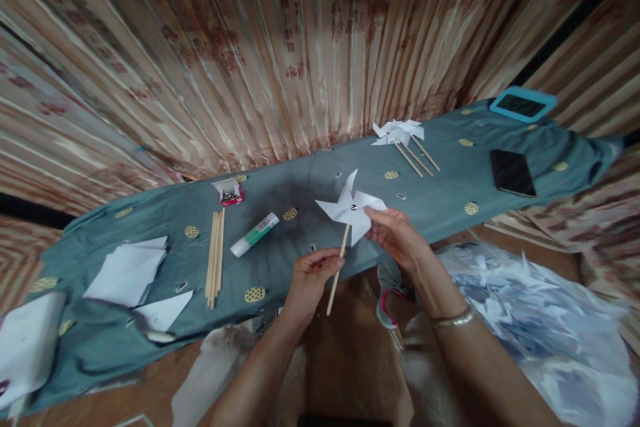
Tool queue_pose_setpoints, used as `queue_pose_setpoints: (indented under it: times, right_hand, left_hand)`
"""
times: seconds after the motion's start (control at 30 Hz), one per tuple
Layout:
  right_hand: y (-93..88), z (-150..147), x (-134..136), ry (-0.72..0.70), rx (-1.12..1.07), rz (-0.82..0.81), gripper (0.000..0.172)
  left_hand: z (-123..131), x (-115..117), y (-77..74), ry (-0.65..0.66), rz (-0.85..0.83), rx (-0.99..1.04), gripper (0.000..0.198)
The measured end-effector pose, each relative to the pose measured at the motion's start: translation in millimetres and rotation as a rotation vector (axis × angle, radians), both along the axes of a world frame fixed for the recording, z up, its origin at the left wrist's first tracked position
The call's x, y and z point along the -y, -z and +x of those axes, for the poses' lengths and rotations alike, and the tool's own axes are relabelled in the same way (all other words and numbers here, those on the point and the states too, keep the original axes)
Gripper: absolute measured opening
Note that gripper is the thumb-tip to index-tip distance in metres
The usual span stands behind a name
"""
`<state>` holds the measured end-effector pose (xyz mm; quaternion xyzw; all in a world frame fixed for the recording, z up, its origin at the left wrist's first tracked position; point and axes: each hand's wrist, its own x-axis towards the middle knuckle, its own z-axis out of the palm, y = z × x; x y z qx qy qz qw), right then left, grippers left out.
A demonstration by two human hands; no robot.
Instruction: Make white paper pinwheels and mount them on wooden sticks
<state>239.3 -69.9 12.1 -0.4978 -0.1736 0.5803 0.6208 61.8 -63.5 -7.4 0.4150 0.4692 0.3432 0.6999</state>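
Note:
A white paper pinwheel [345, 212] with a metal pin at its centre is held up over the front edge of the cloth-covered table. My left hand [314, 277] pinches its thin wooden stick [345, 240] partway down, and the stick's lower end sticks out below the fingers. With thumb and fingers, my right hand [397, 233] grips the right-hand blade near the pin. Left of the hands lie a glue stick [255, 235] with a green label, a bundle of wooden sticks [215, 260] and a small open red box [230, 193] of metal pins.
Several pinwheels [399, 131] lie at the back. To the right are a dark phone [513, 172] and a blue-framed device [523, 104]. White paper sheets [127, 270] and a white object [30, 343] occupy the left end. A bag of paper pieces [545, 320] stands low at right.

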Motion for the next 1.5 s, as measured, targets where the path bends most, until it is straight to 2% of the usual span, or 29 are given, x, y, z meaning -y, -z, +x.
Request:
queue_pose_setpoints:
  times: [0.3,0.5,0.8,1.27,1.5]
  right_hand:
    - [2.6,-5.6,1.3,-0.028,0.029,0.021,0.032]
    - [-2.6,1.1,2.1,-0.067,0.097,0.088,0.034]
    - [2.4,7.7,0.2,0.003,0.133,0.101,0.027]
    - [-1.2,0.3,-3.4,0.079,0.128,0.074,0.032]
    - [0.5,-0.2,-3.2,0.065,0.134,0.075,0.03]
  left_hand:
    - [0.2,-0.8,0.7,-0.002,-0.025,0.032,0.024]
    - [-0.2,-0.5,-1.1,-0.01,-0.043,0.049,0.023]
    - [-2.3,2.5,-0.4,0.02,-0.049,0.012,0.025]
    - [-3.8,2.6,-0.9,0.02,-0.05,0.003,0.028]
    - [-4.0,1.6,-1.0,0.029,-0.035,-0.004,0.029]
